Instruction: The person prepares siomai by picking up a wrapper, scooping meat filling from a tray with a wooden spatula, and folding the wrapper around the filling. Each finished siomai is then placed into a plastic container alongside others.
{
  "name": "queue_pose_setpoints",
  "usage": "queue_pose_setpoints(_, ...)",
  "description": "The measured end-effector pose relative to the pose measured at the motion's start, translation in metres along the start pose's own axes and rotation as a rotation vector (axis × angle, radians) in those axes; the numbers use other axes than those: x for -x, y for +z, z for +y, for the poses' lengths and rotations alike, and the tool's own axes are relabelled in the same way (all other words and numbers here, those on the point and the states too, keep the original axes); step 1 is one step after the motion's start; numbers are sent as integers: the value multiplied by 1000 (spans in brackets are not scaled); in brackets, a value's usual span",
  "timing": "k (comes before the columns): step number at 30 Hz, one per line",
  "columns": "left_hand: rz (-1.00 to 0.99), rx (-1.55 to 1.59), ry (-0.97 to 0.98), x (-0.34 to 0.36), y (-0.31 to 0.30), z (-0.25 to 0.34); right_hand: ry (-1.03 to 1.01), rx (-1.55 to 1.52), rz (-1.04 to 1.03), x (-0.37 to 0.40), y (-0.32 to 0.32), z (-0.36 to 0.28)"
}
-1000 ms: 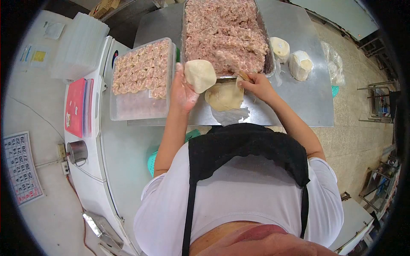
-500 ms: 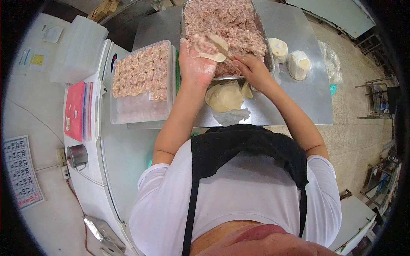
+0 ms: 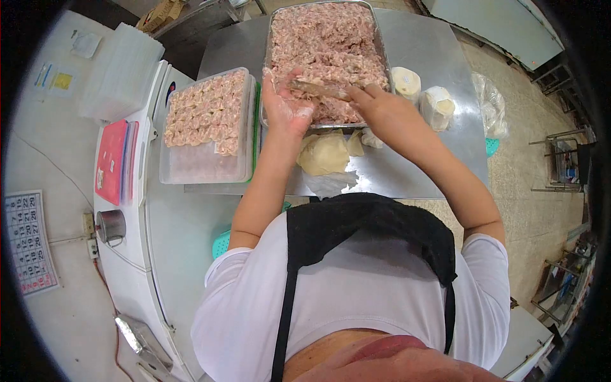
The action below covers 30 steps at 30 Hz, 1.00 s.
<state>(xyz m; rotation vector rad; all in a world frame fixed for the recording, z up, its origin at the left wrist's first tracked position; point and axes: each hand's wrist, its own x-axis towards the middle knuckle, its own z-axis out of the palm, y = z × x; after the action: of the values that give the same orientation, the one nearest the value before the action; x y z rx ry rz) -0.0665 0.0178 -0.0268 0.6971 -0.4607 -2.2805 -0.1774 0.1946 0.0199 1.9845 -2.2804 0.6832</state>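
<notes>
Facing the steel table, I have before me the metal tray of pinkish minced filling, and my hands cover a part of its near side. Just left of it is the clear plastic box, with rows of filled pieces in its far part; two pale wrapped stacks stand right of the tray. Between my forearms, pale dough sheets lie near the tray. My right hand is turned knuckles up, its fingers pressed around the handle of the wooden spatula, whose blade reaches over my left hand. This one is half curled, above the tray's near left corner; whether it pinches something I cannot tell, because what lies under the blade is hard to make out.
</notes>
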Motion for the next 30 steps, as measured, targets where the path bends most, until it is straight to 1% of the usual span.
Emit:
queue_pose_setpoints(2, 22, -24, 39, -11, -4, -5, 3, -22, -33, 1, 0, 17)
queue_pose_setpoints(4, 29, 138, 131, -22, -9, 4, 1, -57, -93, -3, -1, 40)
queue_pose_setpoints(5, -33, 257, 55, -13, -13, 11, 50, -8, -131, -3, -5, 50)
queue_pose_setpoints(6, -25, 257, 63, -8, -17, 15, 41, -15, -136, -3, -4, 63)
queue_pose_setpoints(8, -207, -65, 254, -1, -21, 19, 89, 202, -427, -1, 3, 85)
queue_pose_setpoints(9, -201, -67, 257, 4, -24, 20, 85, 197, -430, 2, 10, 88)
queue_pose_setpoints(12, -222, -734, 423, 25, -35, 24, 37, 215, -469, 9, 41, 90)
queue_pose_setpoints(13, -209, -737, 429, 25, -39, 24, 46, 130, -455, 10, 50, 91)
queue_pose_setpoints(14, -201, -927, 512, 25, -43, 23, 55, 47, -440, 11, 59, 93)
queue_pose_setpoints(15, -193, -1117, 594, 24, -45, 21, 46, 43, -440, 12, 68, 103)
queue_pose_setpoints(17, -191, -1175, 589, 32, -42, 15, 51, -471, -337, 10, 82, 127)
queue_pose_setpoints(18, -195, -1231, 580, 35, -40, 11, 38, -473, -340, 6, 75, 127)
queue_pose_setpoints(19, -184, -1232, 586, 36, -33, 6, 170, -574, -374, 2, 61, 125)
queue_pose_setpoints(20, -182, -1328, 732, 37, -25, 0, 304, -673, -407, -2, 46, 124)
queue_pose_setpoints(21, -180, -1421, 879, 38, -19, -5, 329, -705, -402, -5, 36, 121)
queue_pose_setpoints(22, -173, -1421, 885, 32, -19, -6, 320, -704, -404, -8, 24, 117)
queue_pose_setpoints(24, -189, -1727, 794, 17, -19, -8, 185, -789, -328, -9, 8, 106)
queue_pose_setpoints(25, -185, -1727, 799, 20, -6, -10, 180, -788, -328, -6, 12, 99)
queue_pose_setpoints(27, -351, -1451, 595, 22, 19, -15, -146, -711, 13, -1, 22, 91)
queue_pose_setpoints(28, -350, -1451, 597, 21, 20, -15, -148, -712, 14, -1, 19, 96)
queue_pose_setpoints(30, -299, -1614, 549, 17, 15, -14, -146, -593, -160, -2, 6, 117)
